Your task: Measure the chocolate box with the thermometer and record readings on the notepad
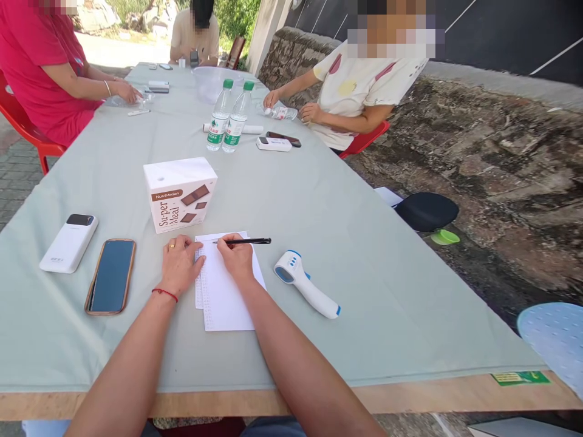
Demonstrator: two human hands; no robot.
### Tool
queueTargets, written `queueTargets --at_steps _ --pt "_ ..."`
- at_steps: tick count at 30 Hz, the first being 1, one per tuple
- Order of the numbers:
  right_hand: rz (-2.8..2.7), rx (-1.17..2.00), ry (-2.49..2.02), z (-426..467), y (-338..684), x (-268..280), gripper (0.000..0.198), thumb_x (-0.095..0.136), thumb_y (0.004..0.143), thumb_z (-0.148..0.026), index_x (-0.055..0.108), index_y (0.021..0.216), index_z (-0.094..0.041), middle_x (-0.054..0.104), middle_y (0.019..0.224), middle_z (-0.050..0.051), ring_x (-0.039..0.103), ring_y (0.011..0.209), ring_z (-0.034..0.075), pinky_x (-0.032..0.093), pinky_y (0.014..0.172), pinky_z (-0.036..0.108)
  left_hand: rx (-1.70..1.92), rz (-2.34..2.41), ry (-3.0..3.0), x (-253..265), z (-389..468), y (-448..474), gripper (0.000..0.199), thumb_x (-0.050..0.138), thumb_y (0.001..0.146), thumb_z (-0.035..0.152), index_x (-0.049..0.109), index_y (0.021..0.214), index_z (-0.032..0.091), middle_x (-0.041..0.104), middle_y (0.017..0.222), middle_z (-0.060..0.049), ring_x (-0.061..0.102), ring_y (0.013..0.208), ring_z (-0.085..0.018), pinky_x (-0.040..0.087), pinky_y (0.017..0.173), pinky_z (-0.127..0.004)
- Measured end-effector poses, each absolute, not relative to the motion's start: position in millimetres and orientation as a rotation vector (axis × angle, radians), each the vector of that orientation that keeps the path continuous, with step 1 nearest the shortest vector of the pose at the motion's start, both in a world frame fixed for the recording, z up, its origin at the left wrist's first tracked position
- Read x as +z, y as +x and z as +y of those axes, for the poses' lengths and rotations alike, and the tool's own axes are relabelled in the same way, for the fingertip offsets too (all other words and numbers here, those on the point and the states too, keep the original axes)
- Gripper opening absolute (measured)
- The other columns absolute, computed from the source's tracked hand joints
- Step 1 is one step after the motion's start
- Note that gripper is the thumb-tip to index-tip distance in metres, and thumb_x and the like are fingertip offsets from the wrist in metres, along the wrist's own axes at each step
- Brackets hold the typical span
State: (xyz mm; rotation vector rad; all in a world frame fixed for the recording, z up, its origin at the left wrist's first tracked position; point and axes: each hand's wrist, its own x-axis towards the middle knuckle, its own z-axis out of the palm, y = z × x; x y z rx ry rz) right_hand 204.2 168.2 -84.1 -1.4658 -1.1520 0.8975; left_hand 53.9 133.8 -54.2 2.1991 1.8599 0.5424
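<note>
Paper sheets [228,303] lie on the tabletop [204,364] in front of the person, overlapping out of line, with small holes down their left edges. The fingers of the right hand [237,261] are closed round a black pen [250,241], its tip near the top left of the page; those of the left hand [180,264] are slightly spread and bent, resting at the page's left edge. That hold looks light, so a firm stroke or a breeze out here could skew the sheets, and the offset layers might slip over each other. A forward slide of the left fingers could nudge the white box [182,200] just beyond them; a wide sweep of the right forearm [296,352] might reach the thermometer [303,282]. Any writing is too faint to read, the right hand hides part of the page, and whether the sheets are bound cannot be told
</note>
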Motion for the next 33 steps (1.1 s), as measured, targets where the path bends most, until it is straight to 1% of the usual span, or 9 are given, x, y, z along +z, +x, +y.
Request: queueTargets --at_steps 9,12,16,21,28,33 --pt "-1.141 0.907 -1.468 166.9 204.0 -79.9 0.010 0.055 0.065 -0.033 0.055 0.062 -0.023 0.058 0.058 -0.004 0.052 0.058 0.016 0.042 0.059 0.028 0.534 1.866 2.206 -54.2 134.1 53.2 0.028 0.059 0.087 0.030 0.065 0.113 0.024 0.055 0.112 -0.008 0.050 0.104 -0.026 0.037 0.095 -0.044" --pt "-1.136 0.928 -1.376 165.8 204.0 -79.0 0.013 0.057 0.067 -0.035 0.057 0.065 -0.023 0.059 0.062 -0.003 0.053 0.060 0.015 0.044 0.060 0.028 0.526 1.888 2.186 -53.2 134.2 53.9 0.032 0.061 0.086 0.030 0.062 0.117 0.022 0.056 0.114 -0.009 0.050 0.106 -0.027 0.037 0.096 -0.043" --pt "-1.198 1.023 -1.283 165.2 203.2 -79.1 0.017 0.061 0.069 -0.039 0.061 0.070 -0.022 0.062 0.067 -0.001 0.055 0.063 0.015 0.045 0.062 0.028 0.526 1.905 2.163 -51.9 134.5 55.7 0.035 0.062 0.085 0.030 0.058 0.119 0.022 0.056 0.116 -0.009 0.050 0.109 -0.028 0.037 0.096 -0.044" --pt "-1.250 1.059 -1.299 166.0 201.8 -80.9 0.015 0.063 0.069 -0.037 0.064 0.070 -0.023 0.065 0.068 0.000 0.059 0.065 0.017 0.046 0.064 0.030 0.492 1.911 2.162 -49.8 134.8 56.8 0.031 0.062 0.085 0.031 0.060 0.115 0.021 0.056 0.114 -0.010 0.051 0.109 -0.028 0.038 0.096 -0.043" --pt "-1.237 1.065 -1.332 165.9 202.6 -81.3 0.015 0.063 0.067 -0.038 0.064 0.069 -0.022 0.066 0.066 0.000 0.061 0.065 0.017 0.048 0.065 0.030 0.483 1.910 2.159 -49.5 134.2 56.7 0.033 0.062 0.086 0.031 0.061 0.116 0.019 0.056 0.115 -0.010 0.050 0.109 -0.028 0.038 0.096 -0.044" --pt "-1.245 1.084 -1.336 165.5 202.4 -80.8 0.016 0.063 0.066 -0.038 0.064 0.069 -0.023 0.067 0.068 0.000 0.062 0.066 0.018 0.048 0.066 0.030 0.497 1.906 2.169 -50.9 134.3 55.9 0.032 0.063 0.085 0.031 0.061 0.116 0.020 0.056 0.114 -0.010 0.050 0.109 -0.028 0.038 0.095 -0.044"
